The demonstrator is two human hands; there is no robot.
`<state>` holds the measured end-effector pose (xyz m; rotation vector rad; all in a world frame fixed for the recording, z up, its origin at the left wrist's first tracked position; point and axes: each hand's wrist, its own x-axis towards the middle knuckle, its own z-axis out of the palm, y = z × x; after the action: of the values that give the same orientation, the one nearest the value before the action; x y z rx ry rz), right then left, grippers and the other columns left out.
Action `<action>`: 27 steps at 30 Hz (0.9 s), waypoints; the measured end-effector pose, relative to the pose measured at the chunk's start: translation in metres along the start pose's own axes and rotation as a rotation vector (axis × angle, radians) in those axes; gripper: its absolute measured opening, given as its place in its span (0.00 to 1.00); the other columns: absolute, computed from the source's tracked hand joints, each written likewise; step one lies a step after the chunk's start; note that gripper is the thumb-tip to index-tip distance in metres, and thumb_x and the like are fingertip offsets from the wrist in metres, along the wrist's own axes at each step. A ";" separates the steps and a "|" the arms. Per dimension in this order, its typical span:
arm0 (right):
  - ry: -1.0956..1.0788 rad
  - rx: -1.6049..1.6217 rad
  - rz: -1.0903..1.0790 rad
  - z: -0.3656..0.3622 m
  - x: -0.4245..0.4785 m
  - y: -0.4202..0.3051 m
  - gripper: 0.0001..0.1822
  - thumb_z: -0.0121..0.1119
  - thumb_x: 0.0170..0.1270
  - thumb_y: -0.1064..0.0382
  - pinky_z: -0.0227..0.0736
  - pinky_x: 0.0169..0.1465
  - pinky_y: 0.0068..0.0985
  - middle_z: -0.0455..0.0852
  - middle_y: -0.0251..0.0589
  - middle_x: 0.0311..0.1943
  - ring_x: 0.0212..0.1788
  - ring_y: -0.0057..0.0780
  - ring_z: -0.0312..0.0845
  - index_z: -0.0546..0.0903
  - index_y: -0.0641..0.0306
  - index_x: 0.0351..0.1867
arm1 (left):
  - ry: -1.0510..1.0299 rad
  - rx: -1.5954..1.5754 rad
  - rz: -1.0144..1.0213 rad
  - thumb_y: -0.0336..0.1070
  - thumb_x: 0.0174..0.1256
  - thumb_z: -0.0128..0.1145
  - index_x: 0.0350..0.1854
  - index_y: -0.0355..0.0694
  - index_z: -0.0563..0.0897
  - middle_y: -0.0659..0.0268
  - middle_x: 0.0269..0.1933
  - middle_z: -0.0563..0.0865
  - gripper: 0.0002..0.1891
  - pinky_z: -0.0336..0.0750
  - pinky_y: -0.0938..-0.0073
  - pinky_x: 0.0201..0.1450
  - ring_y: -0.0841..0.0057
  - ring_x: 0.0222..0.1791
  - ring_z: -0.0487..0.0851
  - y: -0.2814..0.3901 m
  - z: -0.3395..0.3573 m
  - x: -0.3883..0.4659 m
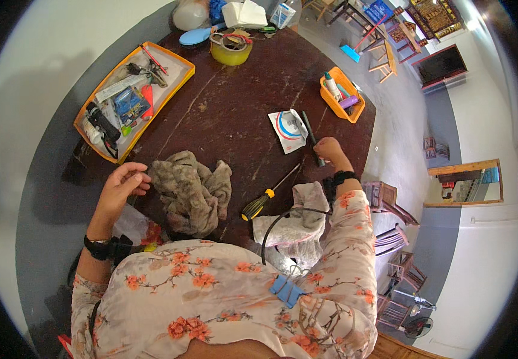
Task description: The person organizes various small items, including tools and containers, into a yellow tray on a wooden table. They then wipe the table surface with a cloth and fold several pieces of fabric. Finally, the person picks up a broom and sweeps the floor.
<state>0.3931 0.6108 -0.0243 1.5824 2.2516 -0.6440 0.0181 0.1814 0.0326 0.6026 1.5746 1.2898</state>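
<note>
My left hand (126, 181) is raised at the left side of the dark wooden table, fingers loosely bent with nothing in them. Just right of its fingertips lies a crumpled, stained grey-brown cloth (187, 193). My right hand (329, 150) has its fingers closed on a thin dark rod (308, 127), near the rod's lower end. Beside the rod lies a white pouch (288, 131) with red and blue curves and some writing. A screwdriver (261, 203) with a black and yellow handle points its shaft toward the rod. Below it is a folded whitish cloth (288, 228).
A yellow-rimmed tray (169, 96) of small tools and packets sits at the left. An orange basket (356, 114) with bottles stands at the right edge. Yellow tape rolls (229, 54) are at the back. A black cable (271, 226) crosses the whitish cloth.
</note>
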 end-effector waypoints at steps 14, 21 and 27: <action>0.255 0.089 -0.263 0.015 0.030 -0.059 0.26 0.67 0.46 0.44 0.74 0.39 0.37 0.84 0.52 0.31 0.36 0.46 0.81 0.83 0.68 0.34 | 0.217 -0.048 -0.018 0.37 0.67 0.51 0.48 0.38 0.76 0.62 0.40 0.82 0.12 0.75 0.76 0.42 0.78 0.38 0.80 -0.027 -0.035 -0.034; 0.012 0.313 -0.245 -0.019 0.014 -0.098 0.19 0.70 0.43 0.57 0.72 0.34 0.28 0.85 0.42 0.30 0.31 0.26 0.78 0.83 0.69 0.33 | 0.186 -0.133 -0.036 0.35 0.65 0.53 0.49 0.37 0.75 0.64 0.40 0.82 0.13 0.75 0.79 0.42 0.79 0.37 0.79 -0.041 -0.037 -0.030; 0.678 -0.061 -1.122 -0.034 -0.057 -0.274 0.13 0.65 0.44 0.70 0.72 0.37 0.35 0.76 0.44 0.33 0.35 0.46 0.74 0.76 0.61 0.34 | 0.244 -0.184 -0.042 0.34 0.64 0.54 0.48 0.36 0.75 0.65 0.39 0.82 0.13 0.75 0.79 0.41 0.80 0.37 0.79 -0.051 -0.039 -0.029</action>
<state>0.1549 0.5046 0.0826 0.3474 3.5715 -0.2343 0.0054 0.1235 -0.0053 0.3042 1.6302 1.5011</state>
